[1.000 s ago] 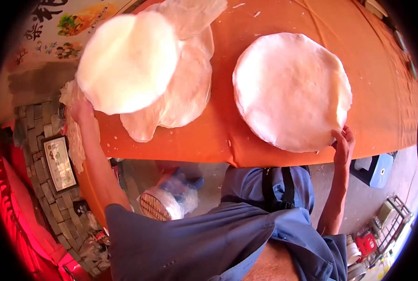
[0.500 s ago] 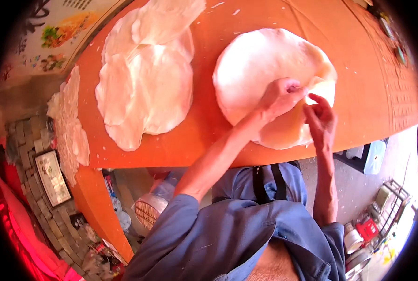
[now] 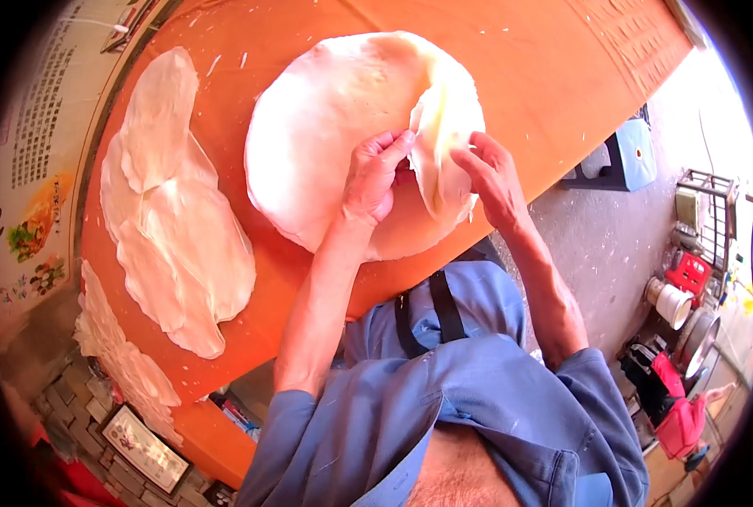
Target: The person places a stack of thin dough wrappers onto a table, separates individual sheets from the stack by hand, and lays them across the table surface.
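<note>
A thick round stack of thin, pale, dough-like sheets [image 3: 317,144] lies on the orange tabletop in front of me. The top sheet's right part [image 3: 440,127] is lifted into a loose, wrinkled fold. My left hand [image 3: 375,177] rests over the stack, its thumb and forefinger pinching the left edge of that fold. On the fold's other side, my right hand [image 3: 493,177] has its fingers curled in against the same sheet; its exact grip is partly hidden. To the left, several peeled sheets [image 3: 186,253] overlap in a long pile.
More thin sheets [image 3: 131,363] hang along the table's left edge. The orange table [image 3: 528,76] carries small pale scraps. A printed board [image 3: 38,127] stands at the left, with a framed picture [image 3: 144,448] below. A blue-and-black box [image 3: 634,156] and a red stool [image 3: 689,272] are at the right.
My view has swung to the right, so the stack and the pile appear farther left. The lifted fold of the top sheet has grown larger, with both hands still at it.
</note>
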A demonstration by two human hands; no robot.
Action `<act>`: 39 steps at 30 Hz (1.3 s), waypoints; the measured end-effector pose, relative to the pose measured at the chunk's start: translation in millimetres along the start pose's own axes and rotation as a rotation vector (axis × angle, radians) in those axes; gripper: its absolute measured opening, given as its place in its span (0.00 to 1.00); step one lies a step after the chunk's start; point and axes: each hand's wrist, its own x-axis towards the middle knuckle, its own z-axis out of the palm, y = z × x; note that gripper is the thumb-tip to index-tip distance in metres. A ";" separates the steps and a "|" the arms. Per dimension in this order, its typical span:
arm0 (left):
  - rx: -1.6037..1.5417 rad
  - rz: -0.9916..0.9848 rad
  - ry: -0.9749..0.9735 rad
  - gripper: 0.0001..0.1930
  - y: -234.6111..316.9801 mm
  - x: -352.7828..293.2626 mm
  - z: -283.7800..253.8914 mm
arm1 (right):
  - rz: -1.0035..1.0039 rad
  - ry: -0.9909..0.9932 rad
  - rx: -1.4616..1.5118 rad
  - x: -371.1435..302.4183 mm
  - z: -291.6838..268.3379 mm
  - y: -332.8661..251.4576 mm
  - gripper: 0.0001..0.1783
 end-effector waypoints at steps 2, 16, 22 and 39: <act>0.108 0.067 -0.004 0.09 -8.8 2.7 -7.4 | 0.065 -0.022 -0.201 -2.3 7.4 -11.8 0.27; 0.132 0.321 0.286 0.09 69.0 -23.9 -52.8 | -0.036 0.118 -0.227 4.5 -10.0 15.3 0.20; 0.461 0.548 0.176 0.09 222.4 -28.9 -29.3 | -0.066 0.111 -0.362 3.4 11.5 -8.1 0.21; 0.553 0.454 1.035 0.07 372.6 -78.2 -448.2 | 0.016 0.092 -0.249 3.0 9.2 -7.2 0.27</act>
